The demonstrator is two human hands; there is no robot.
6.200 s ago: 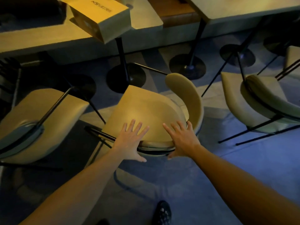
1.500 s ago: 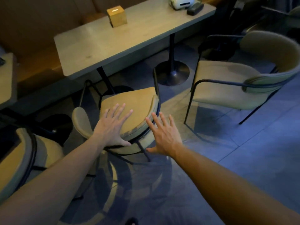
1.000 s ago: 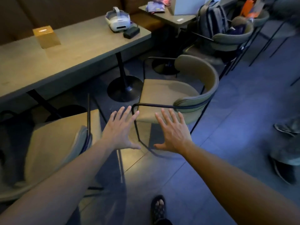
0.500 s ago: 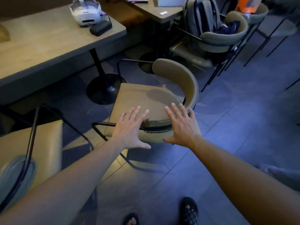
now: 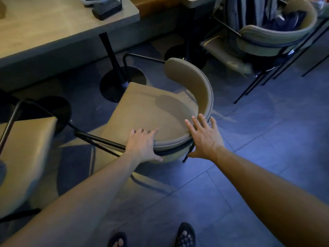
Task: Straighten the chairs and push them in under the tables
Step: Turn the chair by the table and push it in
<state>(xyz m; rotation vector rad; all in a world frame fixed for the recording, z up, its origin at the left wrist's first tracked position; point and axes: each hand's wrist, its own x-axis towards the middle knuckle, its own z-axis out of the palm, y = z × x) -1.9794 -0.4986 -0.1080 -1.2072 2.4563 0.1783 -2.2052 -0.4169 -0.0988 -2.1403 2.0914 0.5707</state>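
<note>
A tan padded chair [image 5: 147, 111] with a curved backrest and thin black metal frame stands askew on the floor, out from the long wooden table [image 5: 53, 27]. My left hand [image 5: 142, 145] lies over the near curve of the backrest, fingers bent over its top edge. My right hand [image 5: 204, 138] rests flat, fingers spread, against the backrest's outer side by a black leg.
Another tan chair [image 5: 23, 157] sits at the left edge. A third chair [image 5: 274, 36] at upper right carries a striped bag and dark clothing. The table's black pedestal base [image 5: 121, 81] stands just beyond the seat. A dark box [image 5: 106, 9] lies on the table. My sandalled feet [image 5: 185, 236] show below.
I have stepped closer to the chair. My left hand has gone from hovering open to curling over the backrest; my right hand now touches its outer side.
</note>
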